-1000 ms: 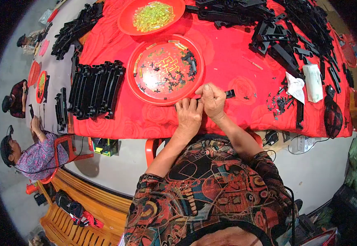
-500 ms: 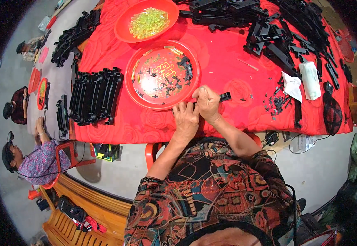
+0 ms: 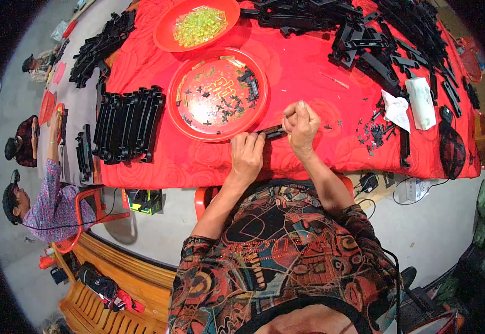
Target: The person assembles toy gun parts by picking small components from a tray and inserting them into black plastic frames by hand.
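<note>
Work looks partway: on the counter (image 3: 309, 72), the left hand (image 3: 246, 156) has a black strip (image 3: 273, 132) in its grip; the right hand's (image 3: 302, 129) is narrow, contents hidden. Lined-up black parts (image 3: 128, 125) stand at nine o'clock, an unsorted heap (image 3: 368, 45) at one.

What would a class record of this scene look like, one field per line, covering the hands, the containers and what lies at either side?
Left hand: fingers over one end of a black part
Right hand: curled near the part's other end; contents hidden
Red tray: small black pieces, a few pale tubes
Red bowl: yellow-green tubes
Left of tray: row of black strips
Far right: white roll, crumpled white paper
</note>
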`<state>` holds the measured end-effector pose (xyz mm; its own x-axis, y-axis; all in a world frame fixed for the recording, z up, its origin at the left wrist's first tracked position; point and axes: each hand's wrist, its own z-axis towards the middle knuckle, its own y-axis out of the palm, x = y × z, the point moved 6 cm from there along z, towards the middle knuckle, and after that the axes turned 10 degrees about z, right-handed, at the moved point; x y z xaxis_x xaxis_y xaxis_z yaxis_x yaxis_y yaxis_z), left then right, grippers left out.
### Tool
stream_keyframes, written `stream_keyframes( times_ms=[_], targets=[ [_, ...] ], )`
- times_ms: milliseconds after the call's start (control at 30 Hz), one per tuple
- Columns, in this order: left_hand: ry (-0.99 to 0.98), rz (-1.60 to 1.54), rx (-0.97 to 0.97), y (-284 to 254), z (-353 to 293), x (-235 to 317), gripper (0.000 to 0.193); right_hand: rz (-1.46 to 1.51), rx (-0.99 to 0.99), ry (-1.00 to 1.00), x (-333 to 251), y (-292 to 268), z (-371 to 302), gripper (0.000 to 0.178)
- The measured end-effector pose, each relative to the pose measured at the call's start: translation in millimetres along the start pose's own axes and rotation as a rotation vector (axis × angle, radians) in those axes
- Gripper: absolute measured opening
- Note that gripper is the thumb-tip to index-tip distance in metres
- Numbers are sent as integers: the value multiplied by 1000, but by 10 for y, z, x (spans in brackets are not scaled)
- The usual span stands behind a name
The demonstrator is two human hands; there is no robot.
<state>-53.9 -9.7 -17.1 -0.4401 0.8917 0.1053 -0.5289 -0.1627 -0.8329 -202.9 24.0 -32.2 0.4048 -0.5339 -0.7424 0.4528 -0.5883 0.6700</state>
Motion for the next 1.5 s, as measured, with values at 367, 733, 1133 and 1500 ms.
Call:
stream_keyframes(
  times_ms=[367, 733, 1133, 1500],
  targets=[
    [32, 70, -46, -46, 70, -2, 27, -169, -62, -39, 44, 67, -25, 39],
    [42, 89, -95, 11, 87, -8, 26, -391, -178, -176, 58, 175, -19, 40],
    [62, -37, -57, 39, 75, -34, 27, -403, -278, -152, 151, 358, -153, 39],
    [58, -68, -115, 36, 145, -42, 25, -473, -265, -171, 137, 382, -164, 38]
  ],
)
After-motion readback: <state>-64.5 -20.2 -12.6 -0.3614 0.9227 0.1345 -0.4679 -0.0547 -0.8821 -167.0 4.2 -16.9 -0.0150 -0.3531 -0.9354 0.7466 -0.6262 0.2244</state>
